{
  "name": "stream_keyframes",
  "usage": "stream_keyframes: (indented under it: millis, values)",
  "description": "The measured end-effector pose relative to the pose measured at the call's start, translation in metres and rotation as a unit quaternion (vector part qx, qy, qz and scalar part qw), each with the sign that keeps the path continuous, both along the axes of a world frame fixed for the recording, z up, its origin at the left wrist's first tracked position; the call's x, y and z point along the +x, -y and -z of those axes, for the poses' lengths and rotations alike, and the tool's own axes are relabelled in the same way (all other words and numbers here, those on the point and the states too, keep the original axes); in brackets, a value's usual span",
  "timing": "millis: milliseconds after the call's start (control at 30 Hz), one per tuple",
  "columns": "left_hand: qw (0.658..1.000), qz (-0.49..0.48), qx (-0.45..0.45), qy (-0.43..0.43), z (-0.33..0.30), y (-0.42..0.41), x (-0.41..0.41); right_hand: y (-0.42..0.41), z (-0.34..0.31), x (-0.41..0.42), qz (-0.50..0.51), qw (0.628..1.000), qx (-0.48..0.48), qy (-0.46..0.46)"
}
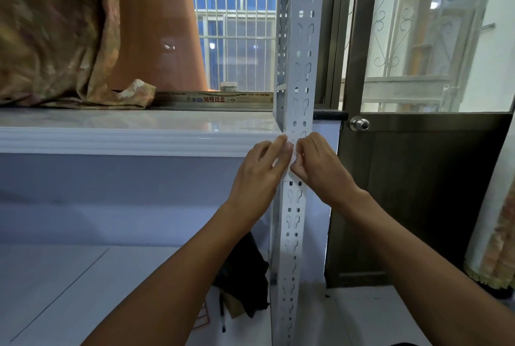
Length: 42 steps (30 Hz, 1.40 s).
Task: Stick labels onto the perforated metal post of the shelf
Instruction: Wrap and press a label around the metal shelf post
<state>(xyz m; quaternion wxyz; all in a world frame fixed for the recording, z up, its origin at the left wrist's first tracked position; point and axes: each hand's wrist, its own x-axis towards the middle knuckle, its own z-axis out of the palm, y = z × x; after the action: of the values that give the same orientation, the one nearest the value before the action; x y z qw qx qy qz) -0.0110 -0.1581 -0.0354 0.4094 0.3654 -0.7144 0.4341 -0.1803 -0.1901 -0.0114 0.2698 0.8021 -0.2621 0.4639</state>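
Note:
A white perforated metal post (302, 47) runs vertically through the middle of the head view, with rows of slots and round holes. My left hand (257, 175) and my right hand (320, 167) meet on the post at about shelf height, fingertips pressed together over a small whitish label (293, 156) with faint red marks. Most of the label is hidden by my fingers. Both forearms reach up from the bottom of the frame.
A white glossy shelf board (133, 128) joins the post on the left, with patterned cloth (53, 39) piled on it. A dark door with a round knob (360, 124) stands right of the post. A black bag (245, 270) lies by the post's foot.

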Motion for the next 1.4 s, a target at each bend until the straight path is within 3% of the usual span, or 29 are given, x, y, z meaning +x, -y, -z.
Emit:
stream_keyframes:
  millis: [133,333,567,933,1167,1300,1400]
  values:
    - [0.999,0.014,0.027,-0.022,0.004,0.003,0.003,-0.007,0.014,-0.014,-0.060,0.986,0.120,0.098]
    - [0.992,0.081,0.071,-0.058,0.001,-0.003,0.006,-0.015,0.011,-0.013,-0.101,0.974,0.117,0.166]
    - [0.976,0.132,0.090,-0.147,-0.001,-0.007,-0.001,-0.017,0.021,-0.015,-0.105,0.973,0.143,0.145]
    - [0.971,0.138,0.107,-0.162,-0.003,-0.010,-0.001,-0.022,0.003,-0.001,-0.116,0.966,0.157,0.168]
    - [0.976,0.127,0.116,-0.131,-0.004,-0.010,0.004,-0.020,0.001,0.008,-0.077,0.977,0.112,0.163]
    - [0.990,0.071,0.105,-0.063,-0.003,-0.012,0.006,-0.017,0.001,0.010,-0.036,0.991,0.047,0.116]
    - [0.995,0.027,0.092,-0.032,-0.001,-0.013,0.003,-0.016,0.003,0.019,-0.005,0.991,0.060,0.121]
